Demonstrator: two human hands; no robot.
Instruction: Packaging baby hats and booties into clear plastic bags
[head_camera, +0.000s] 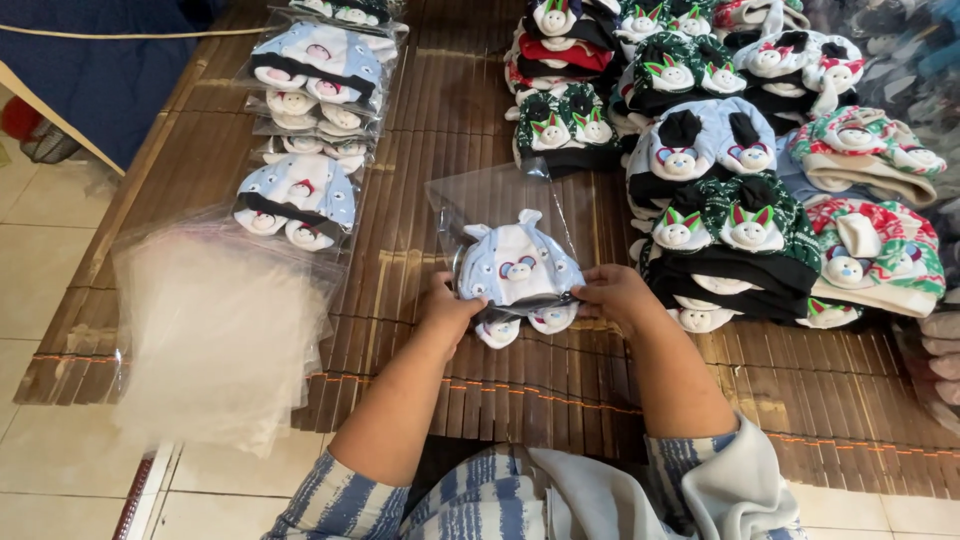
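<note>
A pale blue baby hat set (518, 268) with small animal faces lies on a brown bamboo mat (560, 390), partly inside a clear plastic bag (490, 205). My left hand (447, 312) grips the set's lower left edge at the bag's mouth. At the lower right edge, my right hand (615, 293) holds the same set. Two small white booties (525, 325) poke out below the hat between my hands.
A stack of empty clear bags (215, 330) lies at the left. Behind it runs a row of bagged hat sets (310, 120). A big pile of unbagged hats (750, 160), green, white, blue and red, fills the right. Tiled floor (40, 250) borders the mat.
</note>
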